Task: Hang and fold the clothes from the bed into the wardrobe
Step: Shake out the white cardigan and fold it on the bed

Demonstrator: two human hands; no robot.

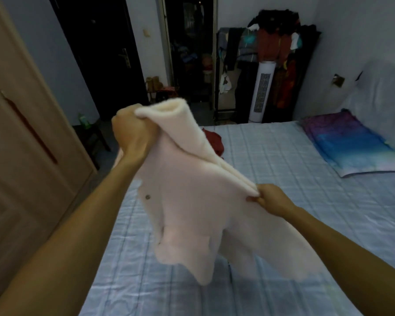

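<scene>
Both hands hold a pale pink fleece garment (192, 208) up above the bed (283, 179): the left hand (132, 131) is fisted around its rolled upper edge, the right hand (271, 199) pinches a lower fold (a small snap button shows on the front). A red garment (216, 142) lies on the bed behind; the wardrobe door (21, 124) stands at left.

The bed (271, 169) wears a pale blue checked sheet; a red garment (216, 142) lies crumpled at its far left, a purple-blue pillow (349, 142) far right.
</scene>
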